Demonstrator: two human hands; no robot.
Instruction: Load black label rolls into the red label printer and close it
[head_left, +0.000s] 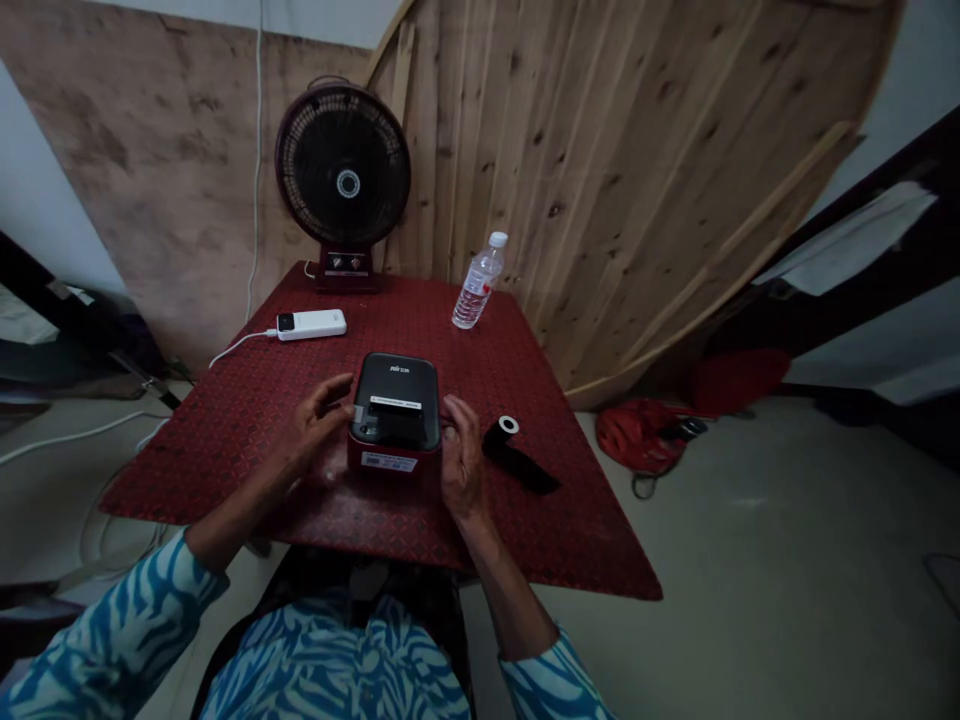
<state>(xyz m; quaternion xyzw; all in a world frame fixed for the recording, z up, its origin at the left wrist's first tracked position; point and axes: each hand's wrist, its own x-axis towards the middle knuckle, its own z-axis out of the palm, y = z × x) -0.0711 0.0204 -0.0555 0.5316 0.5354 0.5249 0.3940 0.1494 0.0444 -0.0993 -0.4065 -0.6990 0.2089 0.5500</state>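
A black-and-red label printer (395, 415) sits near the front of the red patterned table (487, 360), with a paper strip across its slot. My left hand (315, 425) lies at its left side, fingers spread and fingertips at the black casing. My right hand (459, 455) is curled against its right side, and I cannot tell whether it grips. A roll with a white core and a trailing black ribbon (514, 455) lies just right of my right hand, not touched.
A white power bank (311, 324) with a white cable and a clear water bottle (478, 282) stand on the table, with a black desk fan (343, 170) at its back. Wooden boards rise behind. A red bag (641, 435) lies on the floor to the right.
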